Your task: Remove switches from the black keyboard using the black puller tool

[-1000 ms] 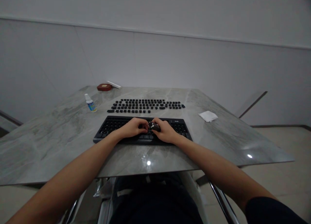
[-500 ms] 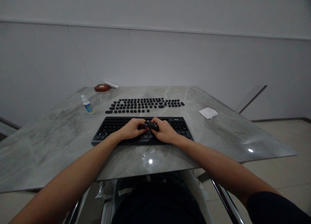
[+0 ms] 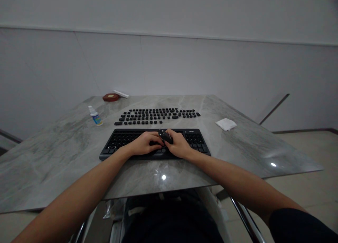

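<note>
Over the keyboard (image 3: 120, 139) on the counter's (image 3: 245, 151) near side, the right hand (image 3: 178, 144) grips a small dark object (image 3: 167, 136), the left hand (image 3: 144, 143) bends beside it, its hold unclear, while loose keys (image 3: 150, 115) lie beyond in rows, presumably preserving their order.

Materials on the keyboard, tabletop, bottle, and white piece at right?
Keyboard: probably plastic, dark, fairly matte; moulded-looking frame and keys.
Tabletop: polished stone or a stone-look slab; grey veining, bright reflected spots.
Bottle: likely plastic; opaque white top, slim moulded shape, blue-and-yellow lower part, perhaps a label.
White piece: paper tissue or thin cloth, matte, soft-edged; can't tell which.
</note>
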